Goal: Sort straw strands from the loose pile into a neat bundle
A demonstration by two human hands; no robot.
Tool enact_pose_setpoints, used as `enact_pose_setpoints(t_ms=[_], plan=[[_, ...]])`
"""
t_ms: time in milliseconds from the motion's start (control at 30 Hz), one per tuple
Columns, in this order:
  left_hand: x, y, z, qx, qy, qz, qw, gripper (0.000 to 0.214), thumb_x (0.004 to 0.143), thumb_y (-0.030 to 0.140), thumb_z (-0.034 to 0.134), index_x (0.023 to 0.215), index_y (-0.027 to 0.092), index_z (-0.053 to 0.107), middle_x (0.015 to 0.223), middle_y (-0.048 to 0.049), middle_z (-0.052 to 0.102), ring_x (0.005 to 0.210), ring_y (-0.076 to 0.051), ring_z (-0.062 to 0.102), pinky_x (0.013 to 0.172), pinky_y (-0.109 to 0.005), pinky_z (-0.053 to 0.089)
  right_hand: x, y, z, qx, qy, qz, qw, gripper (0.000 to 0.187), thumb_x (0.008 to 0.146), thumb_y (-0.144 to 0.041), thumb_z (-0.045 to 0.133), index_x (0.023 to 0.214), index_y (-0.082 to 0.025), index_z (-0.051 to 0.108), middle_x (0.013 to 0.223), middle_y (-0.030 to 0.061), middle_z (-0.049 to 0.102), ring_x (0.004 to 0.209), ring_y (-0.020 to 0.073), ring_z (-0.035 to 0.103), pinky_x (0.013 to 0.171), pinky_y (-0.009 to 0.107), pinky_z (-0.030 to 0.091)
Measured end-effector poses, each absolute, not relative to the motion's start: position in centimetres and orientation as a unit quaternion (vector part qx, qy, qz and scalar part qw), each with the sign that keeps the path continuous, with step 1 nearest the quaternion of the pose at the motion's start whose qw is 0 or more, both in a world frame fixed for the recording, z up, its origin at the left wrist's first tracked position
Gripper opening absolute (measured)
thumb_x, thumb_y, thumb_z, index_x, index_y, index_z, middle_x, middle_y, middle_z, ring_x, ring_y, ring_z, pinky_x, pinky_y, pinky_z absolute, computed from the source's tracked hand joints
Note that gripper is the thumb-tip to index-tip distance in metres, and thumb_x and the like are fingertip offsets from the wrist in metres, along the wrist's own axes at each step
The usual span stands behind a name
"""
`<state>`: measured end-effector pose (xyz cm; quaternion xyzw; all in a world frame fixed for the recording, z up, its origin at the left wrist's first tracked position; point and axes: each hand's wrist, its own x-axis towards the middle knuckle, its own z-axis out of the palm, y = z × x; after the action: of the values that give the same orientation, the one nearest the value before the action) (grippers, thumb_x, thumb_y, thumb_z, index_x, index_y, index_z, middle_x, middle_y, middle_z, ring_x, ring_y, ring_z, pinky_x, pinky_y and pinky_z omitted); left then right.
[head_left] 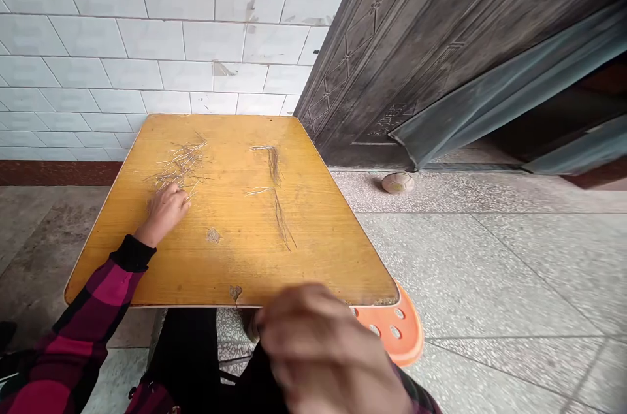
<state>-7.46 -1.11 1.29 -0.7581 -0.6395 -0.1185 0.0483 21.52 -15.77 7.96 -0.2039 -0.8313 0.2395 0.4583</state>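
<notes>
On the left of the wooden table [235,218] lies a loose, tangled heap of thin wire-like strands [182,162], some pale, some brown. My left hand [168,208] rests at the near edge of this heap with its fingers curled together; what they hold, if anything, is hidden. Right of the middle are a bundle of bent strands [273,164] and a smaller bent group of strands [280,215], each with pale ends pointing left and brown lengths running toward me. Close to the camera, my right hand [328,345] is smeared by motion over the table's front edge.
White wall tiles [161,42] rise behind the table. At the right are a dark carved door [362,74] and a grey-blue curtain [480,94]. A pale ball [398,183] lies on the floor. An orange stool [409,329] shows under the table's right front corner.
</notes>
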Motion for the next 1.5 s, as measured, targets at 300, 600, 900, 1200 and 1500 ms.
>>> enact_pose_setpoints(t_ms=[300, 600, 900, 1200, 1500], plan=[[-7.5, -0.5, 1.1, -0.747, -0.636, -0.163, 0.104, 0.019, 0.083, 0.021, 0.052, 0.07, 0.02, 0.066, 0.083, -0.0061, 0.062, 0.08, -0.02, 0.057, 0.061, -0.029, 0.038, 16.9, -3.7, 5.1, -0.223, -0.795, 0.26, 0.5, 0.015, 0.091, -0.02, 0.052, 0.08, -0.018, 0.061, 0.08, 0.0056, 0.065, 0.077, 0.0158, 0.063, 0.069, 0.03, 0.053], [-7.4, -1.2, 4.7, -0.682, -0.629, -0.367, 0.068, 0.016, 0.084, 0.026, 0.054, 0.073, 0.02, 0.064, 0.071, -0.0013, 0.067, 0.066, -0.015, 0.058, 0.064, -0.027, 0.042, 16.8, -2.7, 1.2, -0.221, -0.856, 0.244, 0.399, 0.015, 0.093, -0.024, 0.047, 0.085, -0.018, 0.058, 0.084, 0.0062, 0.063, 0.076, 0.0151, 0.06, 0.068, 0.027, 0.05], [-8.2, -0.7, 6.2, -0.54, -0.553, -0.607, -0.183, 0.013, 0.08, 0.031, 0.061, 0.074, 0.019, 0.06, 0.061, 0.0022, 0.057, 0.049, -0.008, 0.042, 0.048, -0.021, 0.033, 16.6, -2.2, 0.2, -0.256, -0.88, 0.234, 0.324, 0.016, 0.093, -0.023, 0.048, 0.084, -0.017, 0.06, 0.082, 0.0051, 0.061, 0.072, 0.0144, 0.058, 0.067, 0.025, 0.048], [-7.2, -0.7, 5.5, -0.384, -0.372, -0.592, -0.603, 0.029, 0.075, 0.025, 0.069, 0.065, 0.017, 0.043, 0.057, 0.0071, 0.037, 0.043, -0.002, 0.026, 0.04, -0.015, 0.023, 16.6, -1.4, -0.2, -0.361, -0.731, 0.385, 0.433, 0.018, 0.09, -0.033, 0.055, 0.087, -0.017, 0.061, 0.075, 0.0021, 0.061, 0.063, 0.0119, 0.056, 0.059, 0.025, 0.05], [-4.0, -1.4, 3.4, -0.337, -0.35, -0.489, -0.724, 0.026, 0.071, 0.024, 0.076, 0.069, 0.013, 0.053, 0.052, 0.0078, 0.042, 0.039, 0.0, 0.028, 0.039, -0.012, 0.025, 16.2, -1.3, 0.3, -0.293, -0.539, 0.674, 0.412, 0.032, 0.078, -0.042, 0.07, 0.096, -0.017, 0.061, 0.084, 0.0008, 0.066, 0.057, 0.0058, 0.058, 0.05, 0.018, 0.051]])
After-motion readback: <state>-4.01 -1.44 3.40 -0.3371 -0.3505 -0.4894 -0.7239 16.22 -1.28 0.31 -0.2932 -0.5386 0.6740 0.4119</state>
